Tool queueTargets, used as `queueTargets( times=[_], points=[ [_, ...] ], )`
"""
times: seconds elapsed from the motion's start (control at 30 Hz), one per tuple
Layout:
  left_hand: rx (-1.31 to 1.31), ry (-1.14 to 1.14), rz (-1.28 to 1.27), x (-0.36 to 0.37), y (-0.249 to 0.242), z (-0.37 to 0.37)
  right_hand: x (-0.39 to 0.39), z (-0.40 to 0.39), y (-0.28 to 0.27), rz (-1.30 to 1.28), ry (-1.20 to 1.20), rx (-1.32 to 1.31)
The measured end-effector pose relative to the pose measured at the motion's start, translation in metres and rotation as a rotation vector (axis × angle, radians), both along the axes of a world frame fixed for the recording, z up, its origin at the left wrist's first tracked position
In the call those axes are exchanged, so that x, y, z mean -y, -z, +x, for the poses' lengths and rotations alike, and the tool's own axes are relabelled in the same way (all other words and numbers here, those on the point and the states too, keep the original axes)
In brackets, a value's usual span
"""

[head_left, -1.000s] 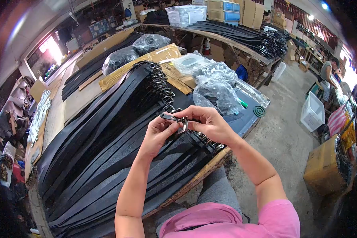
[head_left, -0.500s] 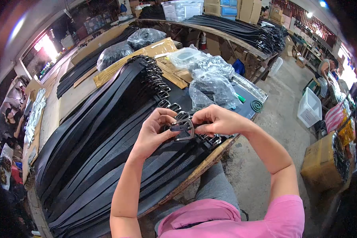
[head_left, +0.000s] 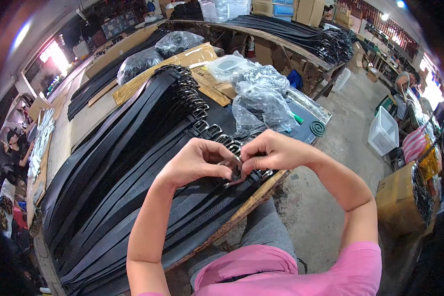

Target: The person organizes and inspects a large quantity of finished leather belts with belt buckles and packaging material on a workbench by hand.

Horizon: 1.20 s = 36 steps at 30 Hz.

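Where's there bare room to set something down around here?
Bare beige tabletop between white strips and black leather-like straps; open grey concrete floor between wooden table edge and rectangular translucent bin. Crowded: around the shiny metal buckles.

From the wearer's own head, the scene is taken in by a single camera, pointed forward and steeply down. The pink shirt [head_left: 291, 271] is caught close, right at the bottom edge; the left hand [head_left: 195, 163] and right hand [head_left: 276, 152] are framed near the middle. Up top, the back table [head_left: 274, 38] is seen far off, all bent by a wide fisheye, corners darkened.
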<state>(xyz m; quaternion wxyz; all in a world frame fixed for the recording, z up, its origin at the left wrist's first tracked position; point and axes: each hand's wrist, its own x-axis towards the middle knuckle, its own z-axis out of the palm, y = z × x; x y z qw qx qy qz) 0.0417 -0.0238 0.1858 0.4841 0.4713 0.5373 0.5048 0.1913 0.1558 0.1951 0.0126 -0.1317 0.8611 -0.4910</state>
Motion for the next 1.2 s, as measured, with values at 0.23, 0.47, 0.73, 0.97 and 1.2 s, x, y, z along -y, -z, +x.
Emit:
queueTargets(
  times=[0.23,0.47,0.73,0.97,1.2],
  points=[
    [-0.059,0.121,-0.158,-0.006,0.002,0.034,0.012,0.030,-0.006,0.004,-0.003,0.348],
    [-0.117,0.083,-0.026,-0.005,0.023,0.056,0.004,0.053,-0.003,-0.107,-0.149,0.528],
    [-0.289,-0.034,0.079,-0.003,0.032,0.057,0.027,0.063,0.002,0.327,0.015,0.194],
    [-0.474,-0.139,0.178,0.011,0.025,0.048,0.028,0.048,-0.007,0.259,0.098,0.062],
    [-0.834,-0.601,0.123,0.116,0.041,0.001,-0.028,0.007,-0.039,-0.066,0.521,0.184]
  ],
)
